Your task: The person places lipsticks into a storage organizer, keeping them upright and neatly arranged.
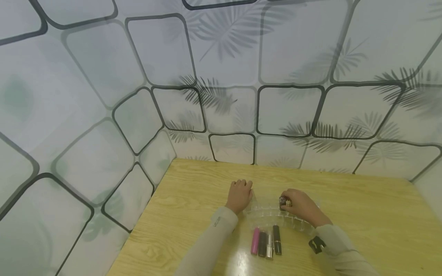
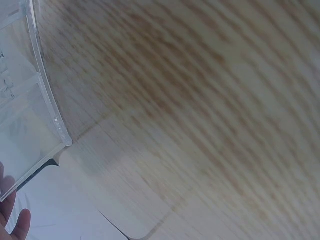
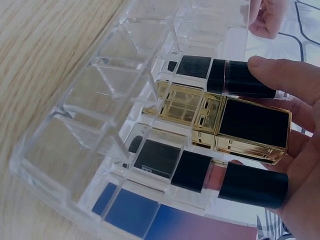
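Observation:
A clear plastic lipstick organizer [image 1: 266, 221] with rows of compartments lies on the table. My left hand [image 1: 239, 196] holds its far left side, fingers curled; the left wrist view catches only fingertips at the organizer corner [image 2: 62, 137]. Over the organizer's slots, my right hand [image 1: 301, 207] pinches a black-capped lipstick tube [image 3: 242, 77], its thumb along the cap. Beside that tube stand a gold-trimmed square lipstick [image 3: 255, 122] and another black-capped tube [image 3: 252, 184], close against the fingers. A blue-to-pink tube [image 3: 165, 215] sits in the neighbouring slot. The fingertips behind the tubes are partly hidden.
In front of the organizer lie a pink tube [image 1: 255, 241], a dark tube [image 1: 262, 244], a silver tube [image 1: 269, 247] and a black tube [image 1: 277, 240], side by side on the wood-grain table [image 1: 373, 222]. Patterned walls [image 1: 290, 111] rise behind and at the left.

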`<state>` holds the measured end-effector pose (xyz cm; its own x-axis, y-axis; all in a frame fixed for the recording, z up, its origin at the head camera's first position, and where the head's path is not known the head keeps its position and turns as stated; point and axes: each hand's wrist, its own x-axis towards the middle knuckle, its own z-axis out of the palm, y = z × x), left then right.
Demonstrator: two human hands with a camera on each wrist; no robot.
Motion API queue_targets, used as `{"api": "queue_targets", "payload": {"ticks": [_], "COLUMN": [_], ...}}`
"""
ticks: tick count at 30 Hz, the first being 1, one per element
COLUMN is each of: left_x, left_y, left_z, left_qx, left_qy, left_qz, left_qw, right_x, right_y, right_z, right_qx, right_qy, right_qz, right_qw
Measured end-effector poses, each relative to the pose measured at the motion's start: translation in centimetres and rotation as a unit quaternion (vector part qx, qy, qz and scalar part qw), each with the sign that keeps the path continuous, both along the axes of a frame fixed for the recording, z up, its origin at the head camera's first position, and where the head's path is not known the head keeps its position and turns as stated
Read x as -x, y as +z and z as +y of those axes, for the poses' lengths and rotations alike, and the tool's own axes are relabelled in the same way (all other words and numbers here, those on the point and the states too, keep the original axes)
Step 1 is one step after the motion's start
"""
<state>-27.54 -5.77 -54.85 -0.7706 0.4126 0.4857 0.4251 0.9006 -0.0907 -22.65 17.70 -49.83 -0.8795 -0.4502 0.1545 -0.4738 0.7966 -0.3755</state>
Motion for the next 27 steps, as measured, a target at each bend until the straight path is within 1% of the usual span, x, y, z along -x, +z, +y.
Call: {"api": "queue_targets", "payload": {"ticks": [5, 11, 22, 24, 27], "left_x": [-0.1, -0.3, -0.4, -0.4, -0.3], "left_y": [0.2, 0.4, 0.5, 0.6, 0.6], "left_z": [0.0, 0.1, 0.1, 0.1, 0.1], "left_qx": [0.0, -0.002, 0.002, 0.004, 0.001], "left_qy": [0.002, 0.004, 0.008, 0.008, 0.007], "left_qz": [-0.005, -0.012, -0.015, -0.015, -0.016], "left_qw": [1.0, 0.9999, 0.9999, 0.9998, 0.9999], "right_x": [0.0, 0.0, 0.0, -0.1, -0.2], "right_y": [0.0, 0.1, 0.2, 0.5, 1.3], "right_z": [0.2, 0.4, 0.6, 0.8, 1.1], "right_qx": [-0.004, -0.001, 0.003, 0.004, 0.008], "right_qy": [0.007, 0.004, 0.007, 0.008, 0.01], "right_qz": [-0.003, -0.011, -0.017, -0.019, -0.013], "right_qw": [1.0, 0.9999, 0.9998, 0.9998, 0.9998]}}
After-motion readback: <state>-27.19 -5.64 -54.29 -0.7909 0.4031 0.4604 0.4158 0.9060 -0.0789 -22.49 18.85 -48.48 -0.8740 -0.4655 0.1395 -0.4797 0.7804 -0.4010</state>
